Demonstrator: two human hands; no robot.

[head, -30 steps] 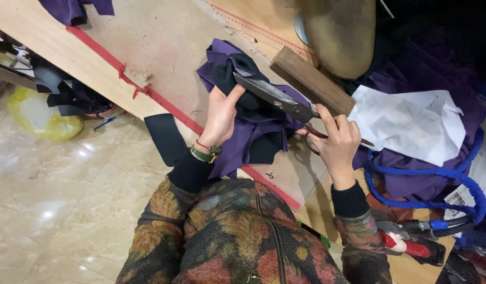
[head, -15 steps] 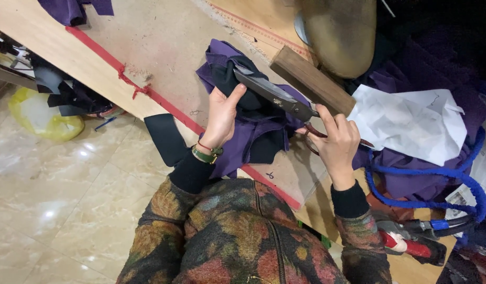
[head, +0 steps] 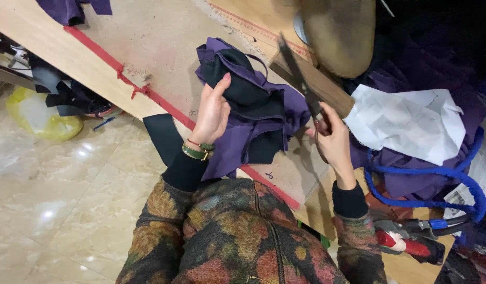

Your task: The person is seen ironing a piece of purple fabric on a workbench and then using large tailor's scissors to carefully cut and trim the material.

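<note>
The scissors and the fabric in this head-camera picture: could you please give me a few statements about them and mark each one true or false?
1. The right hand holds the scissors. True.
2. The scissors' blades point down toward the person's lap. False: they point up and away, over the wooden block.
3. The left hand grips black fabric lying on purple fabric. True.
4. The white paper lies under the left hand. False: it lies to the right of the right hand, on purple cloth.
5. The left wrist is bare. False: it wears a green bangle.
</note>
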